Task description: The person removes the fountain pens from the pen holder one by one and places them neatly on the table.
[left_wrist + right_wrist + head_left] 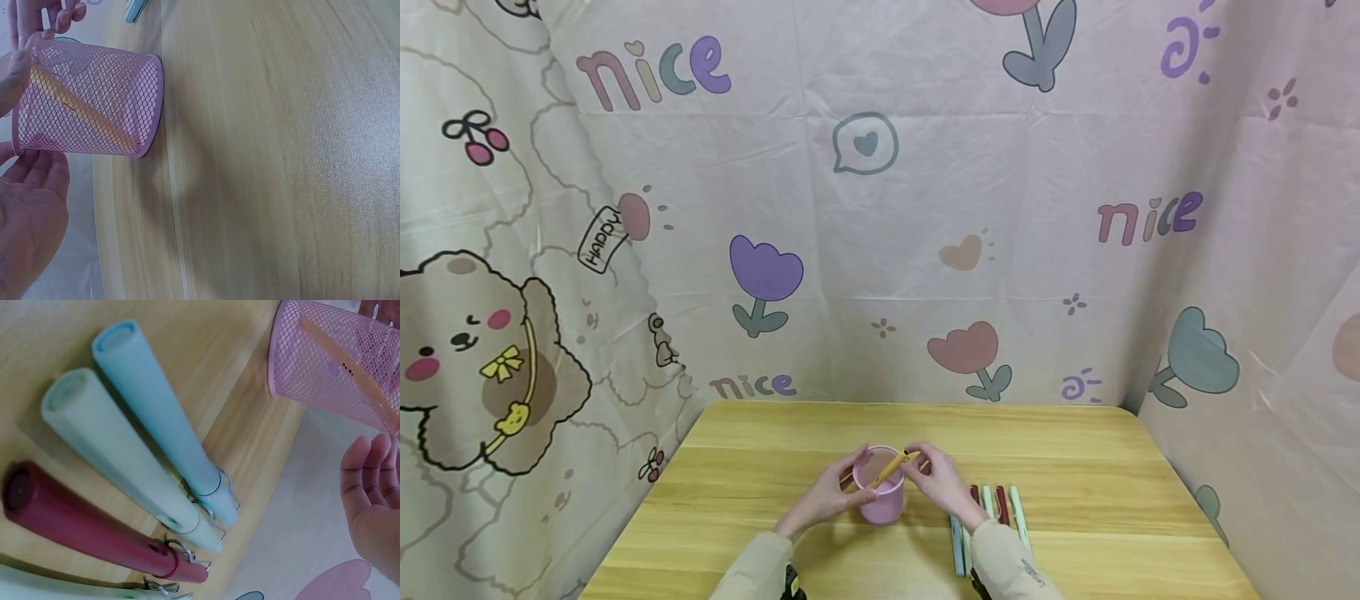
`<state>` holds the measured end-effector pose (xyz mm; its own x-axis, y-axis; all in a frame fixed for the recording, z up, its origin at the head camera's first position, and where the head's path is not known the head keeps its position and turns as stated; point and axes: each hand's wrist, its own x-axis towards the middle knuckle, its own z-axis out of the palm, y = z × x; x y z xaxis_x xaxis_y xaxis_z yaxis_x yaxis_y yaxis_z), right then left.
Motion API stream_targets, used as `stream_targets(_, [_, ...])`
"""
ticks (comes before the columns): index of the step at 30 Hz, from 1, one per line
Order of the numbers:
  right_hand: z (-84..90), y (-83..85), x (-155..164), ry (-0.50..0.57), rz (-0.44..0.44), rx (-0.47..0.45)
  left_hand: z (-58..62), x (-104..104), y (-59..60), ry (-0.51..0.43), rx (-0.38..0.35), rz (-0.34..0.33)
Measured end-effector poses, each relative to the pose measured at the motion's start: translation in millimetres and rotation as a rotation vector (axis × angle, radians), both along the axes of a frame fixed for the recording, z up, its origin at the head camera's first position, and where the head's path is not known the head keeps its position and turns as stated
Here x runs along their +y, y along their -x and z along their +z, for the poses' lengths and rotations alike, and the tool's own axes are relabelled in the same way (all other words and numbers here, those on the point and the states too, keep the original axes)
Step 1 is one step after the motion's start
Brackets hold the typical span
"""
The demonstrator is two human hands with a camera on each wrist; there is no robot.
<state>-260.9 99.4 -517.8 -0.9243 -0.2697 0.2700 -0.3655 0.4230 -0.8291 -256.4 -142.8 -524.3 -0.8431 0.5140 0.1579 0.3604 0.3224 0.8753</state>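
Observation:
A pink mesh pen holder (882,507) stands upright between my two hands. My left hand (829,497) holds it around the side near the rim, with the thumb toward me. A yellow pen (889,470) slants inside; its lower end shows through the mesh near the base in the left wrist view. At the pen's upper end, by the rim, my right hand (937,477) pinches it with thumb and fingertips. The exact contact is hidden in the right wrist view, where the right hand (375,487) appears beside the holder (294,356).
Several capped pens lie right of the holder, partly under my right forearm: a blue pen (165,415), a pale green pen (122,447), a dark red pen (87,522) and others. The wooden table (760,442) ends at a patterned cloth (865,350) behind.

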Motion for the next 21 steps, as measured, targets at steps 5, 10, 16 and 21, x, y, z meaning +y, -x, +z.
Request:
stream_targets(5, [0.2,0.9,-3.3,-0.016,0.004,0.019,-1.5,-0.4,0.3,0.006,0.011,0.0])
stream_targets(10, [0.5,1.4,-3.9,-0.017,0.001,0.022,-0.9,-0.5,0.7,-0.003,-0.006,0.0])
stream_targets(16, [-1.4,1.4,-3.4,0.013,-0.023,0.027,-0.4,0.0,1.2,-0.007,-0.017,0.003])
stream_targets(21, [1.9,-1.9,-3.5,0.092,-0.076,0.043,-1.0,0.4,0.9,0.01,-0.012,0.009])
